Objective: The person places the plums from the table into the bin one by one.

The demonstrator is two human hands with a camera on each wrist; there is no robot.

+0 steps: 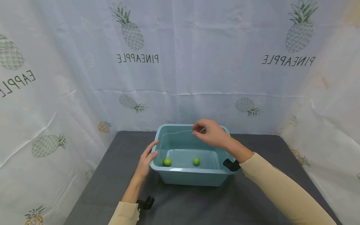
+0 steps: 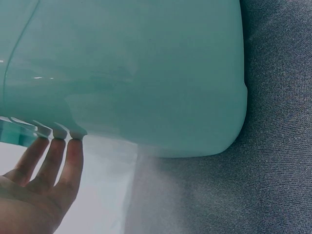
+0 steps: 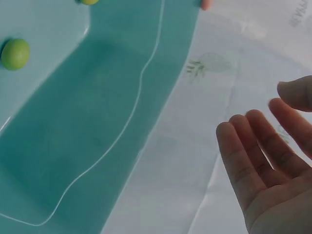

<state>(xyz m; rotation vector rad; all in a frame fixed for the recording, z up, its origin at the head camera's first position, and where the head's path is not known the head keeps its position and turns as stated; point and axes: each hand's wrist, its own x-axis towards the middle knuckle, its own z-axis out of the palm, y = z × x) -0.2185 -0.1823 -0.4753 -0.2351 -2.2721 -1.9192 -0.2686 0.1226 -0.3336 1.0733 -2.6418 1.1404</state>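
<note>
A light blue plastic basin [image 1: 191, 178] stands on the dark table. Inside lie two small round lime-green balls, a left one [image 1: 167, 162] and a middle one [image 1: 196, 161]. My left hand [image 1: 144, 161] is at the basin's left side; in the left wrist view its straight fingers [image 2: 72, 163] touch the rim from outside. Over the far part of the basin is my right hand [image 1: 211, 132], thumb and index fingertips close together. The right wrist view shows its other fingers [image 3: 239, 158] nearly straight, with nothing visible between thumb and index.
A thin pale wavy line [image 3: 138, 92] runs along the basin's inner walls. White cloth [image 1: 194, 78] with pineapple prints hangs behind and at both sides. Dark grey cloth [image 1: 104, 190] covers the table. A black wrist mount [image 1: 232, 165] on the right arm overlaps the basin's near right corner.
</note>
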